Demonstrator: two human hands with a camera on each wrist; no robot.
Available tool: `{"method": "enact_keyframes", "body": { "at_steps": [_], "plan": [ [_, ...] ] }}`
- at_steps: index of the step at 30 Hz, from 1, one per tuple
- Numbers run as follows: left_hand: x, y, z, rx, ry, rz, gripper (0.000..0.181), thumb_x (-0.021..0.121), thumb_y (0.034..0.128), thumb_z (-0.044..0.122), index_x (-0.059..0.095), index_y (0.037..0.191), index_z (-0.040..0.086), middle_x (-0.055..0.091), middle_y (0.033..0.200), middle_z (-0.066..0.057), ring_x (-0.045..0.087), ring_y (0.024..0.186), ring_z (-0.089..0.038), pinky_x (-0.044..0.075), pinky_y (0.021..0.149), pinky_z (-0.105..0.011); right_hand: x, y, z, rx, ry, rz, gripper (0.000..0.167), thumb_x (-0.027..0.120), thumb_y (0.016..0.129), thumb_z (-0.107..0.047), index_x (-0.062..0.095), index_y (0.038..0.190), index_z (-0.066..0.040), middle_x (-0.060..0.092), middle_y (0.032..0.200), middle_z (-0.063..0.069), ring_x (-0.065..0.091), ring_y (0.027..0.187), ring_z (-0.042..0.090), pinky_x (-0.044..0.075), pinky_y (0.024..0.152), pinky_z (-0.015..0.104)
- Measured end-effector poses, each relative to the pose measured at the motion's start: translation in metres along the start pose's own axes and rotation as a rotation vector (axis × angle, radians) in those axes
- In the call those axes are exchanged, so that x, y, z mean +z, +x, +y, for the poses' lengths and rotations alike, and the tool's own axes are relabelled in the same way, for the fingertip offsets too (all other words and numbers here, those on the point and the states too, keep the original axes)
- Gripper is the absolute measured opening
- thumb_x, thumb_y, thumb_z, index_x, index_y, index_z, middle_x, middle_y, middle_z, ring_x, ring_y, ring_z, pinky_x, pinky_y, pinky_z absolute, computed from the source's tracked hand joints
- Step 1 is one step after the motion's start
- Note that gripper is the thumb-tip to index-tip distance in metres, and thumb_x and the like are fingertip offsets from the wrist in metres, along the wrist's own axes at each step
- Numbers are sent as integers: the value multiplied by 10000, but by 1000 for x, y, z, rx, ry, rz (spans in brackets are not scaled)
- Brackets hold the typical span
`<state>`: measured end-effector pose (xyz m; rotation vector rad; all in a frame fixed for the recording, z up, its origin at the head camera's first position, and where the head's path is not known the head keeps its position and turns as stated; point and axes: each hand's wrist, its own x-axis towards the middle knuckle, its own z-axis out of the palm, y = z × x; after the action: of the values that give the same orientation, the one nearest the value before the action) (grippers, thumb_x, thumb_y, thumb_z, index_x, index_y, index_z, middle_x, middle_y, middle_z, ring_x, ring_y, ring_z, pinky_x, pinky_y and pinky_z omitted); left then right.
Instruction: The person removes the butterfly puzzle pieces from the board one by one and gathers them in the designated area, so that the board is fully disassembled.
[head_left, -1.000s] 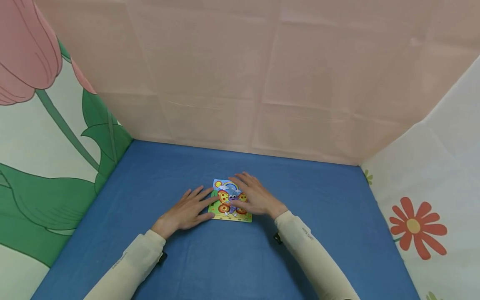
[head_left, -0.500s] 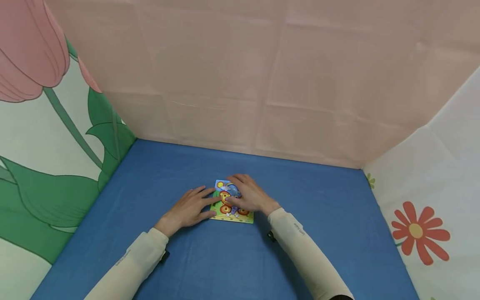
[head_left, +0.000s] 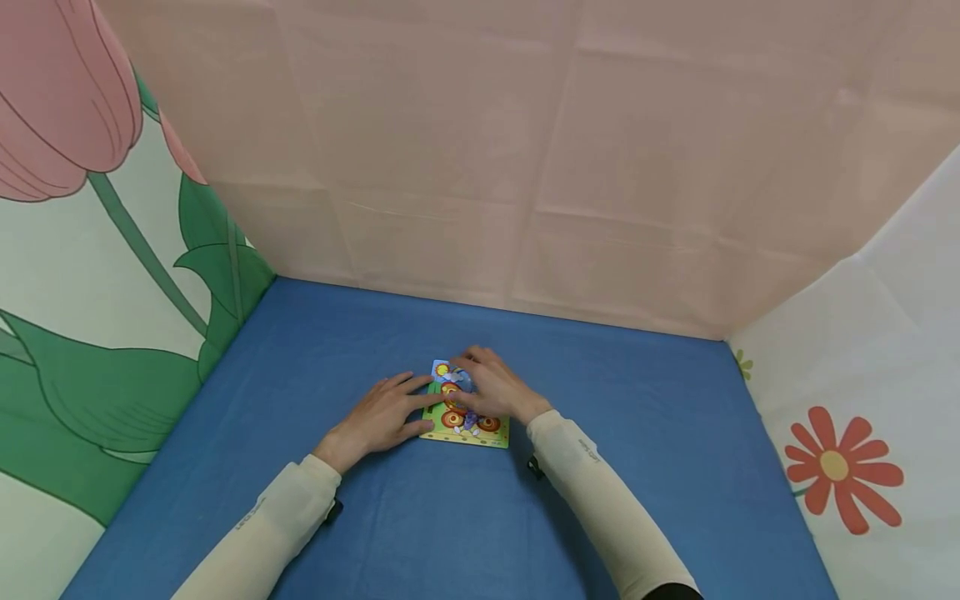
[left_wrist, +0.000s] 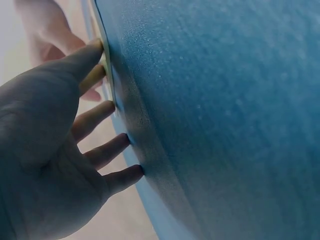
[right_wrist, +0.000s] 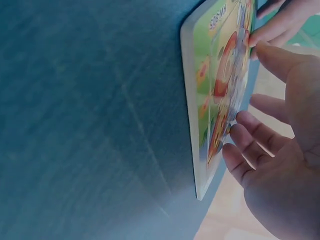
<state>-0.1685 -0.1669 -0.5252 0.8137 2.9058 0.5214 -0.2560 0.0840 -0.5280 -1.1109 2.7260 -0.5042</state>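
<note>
A small square puzzle board (head_left: 491,438) with a bright butterfly picture lies flat on the blue table. At its left edge rests my left hand (head_left: 375,418), fingers spread and fairly straight; in the left wrist view its thumb and some fingertips meet the board's thin edge (left_wrist: 109,70). My right hand (head_left: 498,388) reaches over the picture's upper right part. The right wrist view has its loosely bent fingers (right_wrist: 257,131) with tips at the printed surface of the board (right_wrist: 204,95), and no piece shows between them. The right hand hides part of the picture.
The blue tabletop (head_left: 420,525) extends all round the board. A pinkish-beige sheet (head_left: 480,167) rises behind it. On the left stands a panel with a tulip and green leaves (head_left: 97,392); on the right, a white panel with a red flower (head_left: 843,467).
My right hand has shifted slightly left over the board, covering more of its middle and top, and its fingers are more bent. My left hand stays at the board's left edge.
</note>
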Motion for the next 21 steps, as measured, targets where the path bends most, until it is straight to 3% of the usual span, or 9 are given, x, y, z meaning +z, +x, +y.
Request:
{"method": "enact_keyframes", "body": {
  "at_steps": [12,21],
  "plan": [
    [4,3,0,-5,2,6,500,768,1091,363,708,1562,207,568,1709,-195,498,1576,-573,437,1246,-777,2,4,0,10,-6,-9,499,700,1143,-358,654,1581,-122,610,1497,142,596,1313,326,536,1115,534],
    [4,2,0,-16,-4,-5,499,768,1093,346,703,1565,198,556,1718,-198,475,1592,-582,420,1256,-787,2,7,-2,63,76,-7,444,708,1142,-321,681,1543,-133,617,1450,127,585,1281,310,533,1096,535]
  ]
}}
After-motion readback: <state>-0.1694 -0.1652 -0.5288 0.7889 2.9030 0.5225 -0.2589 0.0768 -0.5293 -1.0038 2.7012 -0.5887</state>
